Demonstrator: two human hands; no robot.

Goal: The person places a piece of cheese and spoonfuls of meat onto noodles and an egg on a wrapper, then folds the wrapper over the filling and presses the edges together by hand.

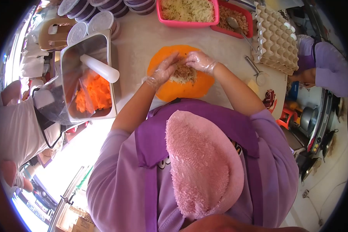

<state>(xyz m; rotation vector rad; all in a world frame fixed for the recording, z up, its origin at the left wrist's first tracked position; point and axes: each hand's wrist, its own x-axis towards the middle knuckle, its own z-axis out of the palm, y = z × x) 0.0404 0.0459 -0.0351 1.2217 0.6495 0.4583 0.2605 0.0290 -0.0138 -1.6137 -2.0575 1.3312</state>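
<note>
A flat round orange sheet (174, 91) lies on the light table in front of me. On its middle sits a heap of shredded filling (183, 74), pale strands with brown crumbly bits on top. My left hand (165, 70), in a clear plastic glove, rests at the left side of the heap with its fingers stretched toward it. My right hand (200, 62), gloved too, is at the heap's upper right, its fingers bent together at the filling; whatever is between them is too small to make out.
Left stands a steel pan (114, 92) with orange dough (93, 94) and a white roller (100, 69). Pink tub (188, 23), red tray (241, 35) with spoon, egg cartons (276, 42) and a strainer (261, 78) lie beyond. Other people (330, 65) stand right and left.
</note>
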